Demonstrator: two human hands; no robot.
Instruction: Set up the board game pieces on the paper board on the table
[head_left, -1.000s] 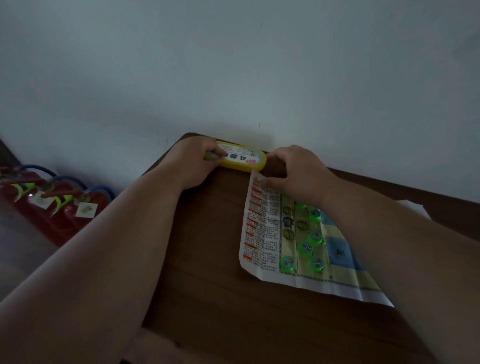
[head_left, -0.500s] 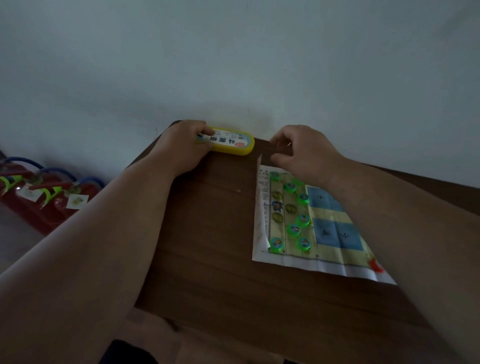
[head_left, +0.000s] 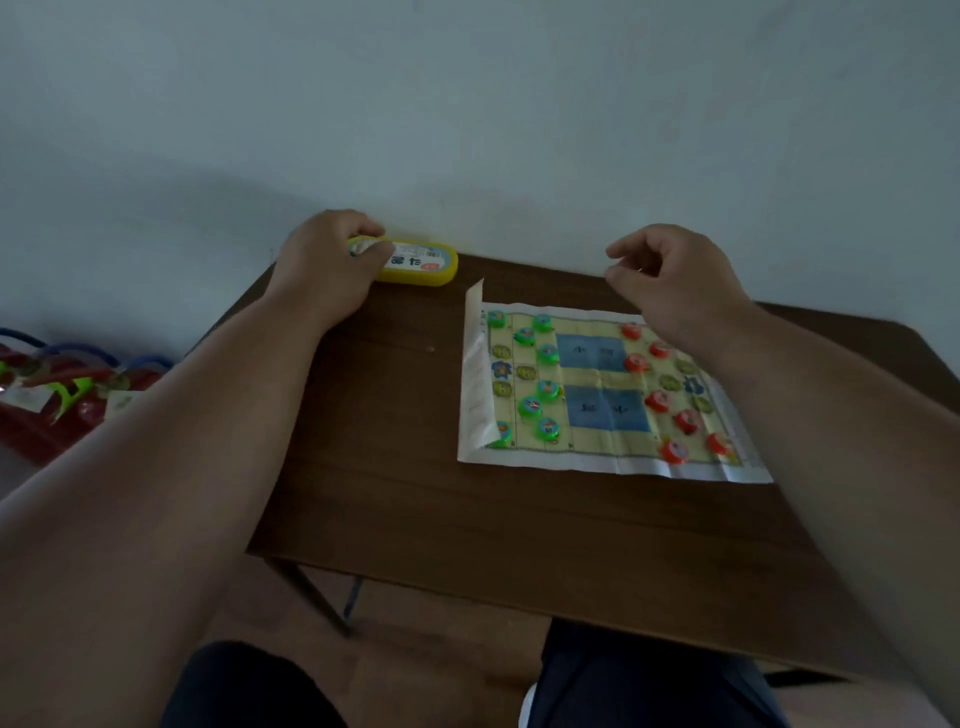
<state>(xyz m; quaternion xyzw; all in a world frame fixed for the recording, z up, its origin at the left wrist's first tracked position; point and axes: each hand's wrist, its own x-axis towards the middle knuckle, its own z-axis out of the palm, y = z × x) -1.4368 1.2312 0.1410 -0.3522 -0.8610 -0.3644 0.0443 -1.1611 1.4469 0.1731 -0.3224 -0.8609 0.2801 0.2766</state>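
The paper board (head_left: 602, 384) lies flat on the brown table (head_left: 415, 493), its left margin curled up. Several green pieces (head_left: 546, 388) stand on its left columns and several red pieces (head_left: 658, 400) on its right. My left hand (head_left: 332, 260) grips the left end of a yellow oval box (head_left: 423, 265) at the table's far edge by the wall. My right hand (head_left: 670, 280) hovers above the board's far right corner, fingers loosely curled and apart, holding nothing that I can see.
A pale wall rises directly behind the table. Red fire extinguishers (head_left: 62, 400) with blue hoses lie on the floor to the left. My dark-clothed knees (head_left: 649, 686) show below the table's front edge.
My right hand has lifted off the board's far left corner and moved right. The board now lies flat and the red pieces show. The view has pulled back. My left hand stays on the box.
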